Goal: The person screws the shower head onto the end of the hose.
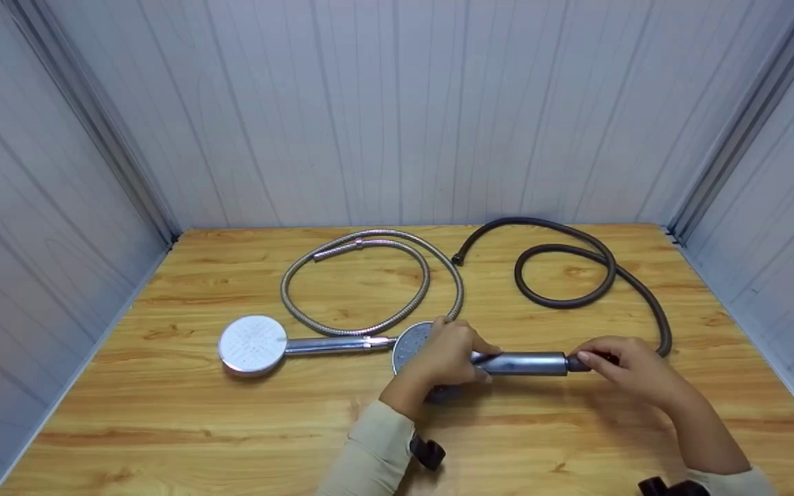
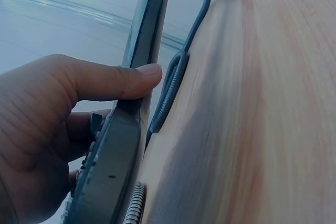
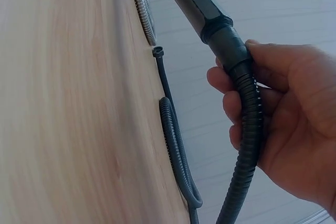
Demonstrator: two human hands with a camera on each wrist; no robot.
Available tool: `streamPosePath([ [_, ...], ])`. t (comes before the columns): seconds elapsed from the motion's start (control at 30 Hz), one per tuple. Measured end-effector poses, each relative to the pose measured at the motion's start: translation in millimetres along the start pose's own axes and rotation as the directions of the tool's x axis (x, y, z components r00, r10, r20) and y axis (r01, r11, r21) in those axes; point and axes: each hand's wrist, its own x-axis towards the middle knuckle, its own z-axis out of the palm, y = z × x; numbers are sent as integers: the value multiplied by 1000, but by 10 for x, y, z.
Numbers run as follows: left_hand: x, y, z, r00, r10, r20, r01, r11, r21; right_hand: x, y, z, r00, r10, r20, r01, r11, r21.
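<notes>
Well, ribbed dark hose [image 3: 250, 129], smooth grey showerhead [image 1: 529, 364]

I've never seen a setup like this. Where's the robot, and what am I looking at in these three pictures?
There's no robot here, just a person's two bare hands. The wide picture comes from a camera worn on the head, looking forward and down; the two close-ups come from cameras worn on each wrist, so the table looks tipped sideways.

On the wooden table lie a silver shower head and a coiled silver hose. The left hand holds a grey shower head where its head meets the handle. The right hand grips one end of a dark hose, right at the handle's base. Whether that joint is tight, I can't tell.
</notes>
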Motion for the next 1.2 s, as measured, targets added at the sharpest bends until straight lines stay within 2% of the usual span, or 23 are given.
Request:
streamPosePath([
  [0.2,-5,-18,-10,1000,-5,-1,5,1000,-7,4,4,32,999,9,-47,-10,1000,-21],
  [0.4,-8,-25,-17,1000,-6,-6,5,1000,-7,10,15,54,996,-30,-82,29,1000,-11],
  [0.6,-10,-21,-24,1000,-5,-11,5,1000,1,20,28,60,991,-76,-108,72,996,-43],
  [1.2,-6,-12,-30,1000,-19,-1,19,1000,8,4,11,56,996,-30,-84,28,999,-23],
])
